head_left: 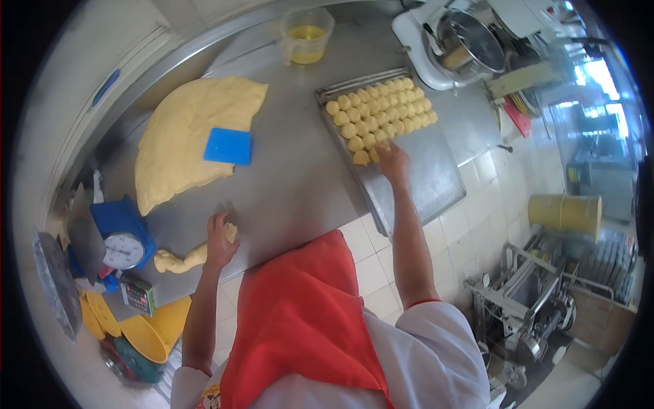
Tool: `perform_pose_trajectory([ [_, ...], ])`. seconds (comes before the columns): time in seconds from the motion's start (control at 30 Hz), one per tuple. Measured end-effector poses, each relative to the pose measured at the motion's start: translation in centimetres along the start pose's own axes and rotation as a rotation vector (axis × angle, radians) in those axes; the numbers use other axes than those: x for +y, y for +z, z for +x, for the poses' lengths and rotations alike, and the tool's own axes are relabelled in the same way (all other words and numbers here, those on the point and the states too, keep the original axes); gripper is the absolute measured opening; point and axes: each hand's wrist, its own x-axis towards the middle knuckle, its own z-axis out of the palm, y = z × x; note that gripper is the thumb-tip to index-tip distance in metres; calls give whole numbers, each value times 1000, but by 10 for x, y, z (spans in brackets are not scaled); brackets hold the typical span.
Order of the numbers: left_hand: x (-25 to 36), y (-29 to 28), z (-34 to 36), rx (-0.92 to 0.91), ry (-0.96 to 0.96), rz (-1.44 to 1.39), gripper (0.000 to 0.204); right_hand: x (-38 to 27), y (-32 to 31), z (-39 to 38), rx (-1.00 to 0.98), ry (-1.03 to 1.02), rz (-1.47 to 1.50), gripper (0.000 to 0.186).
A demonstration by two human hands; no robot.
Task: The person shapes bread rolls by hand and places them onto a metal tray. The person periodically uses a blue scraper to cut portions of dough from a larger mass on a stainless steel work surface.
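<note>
My left hand [218, 240] is curled over one end of a strip of dough [178, 262] on the steel table, with a bit of dough poking out past its fingers. My right hand [394, 163] reaches over the baking tray [422, 177], its fingers closed around a dough ball [382, 146] at the near edge of the rows. Several rows of round dough balls [375, 112] cover the far part of that tray. A large flat slab of dough [184, 136] lies at the far left, and a blue dough scraper [228, 146] rests on its right edge.
A clear jug [306, 37] of yellow liquid stands at the back. At the left are a blue dial scale [122, 238] and a calculator [138, 297]. A white appliance with a metal bowl [470, 41] sits back right. Wheeled machinery [528, 300] and a yellow drum [565, 215] stand right.
</note>
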Motion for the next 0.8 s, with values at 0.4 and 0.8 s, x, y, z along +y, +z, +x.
perform_pose_trajectory([
  [0.4, -163, -72, -128, 65, -153, 589, 94, -229, 135, -282, -531, -1208, -47, 58],
  [0.8, -45, -32, -71, 63, -95, -59, 56, -143, 42, -205, -827, -465, -87, 38],
])
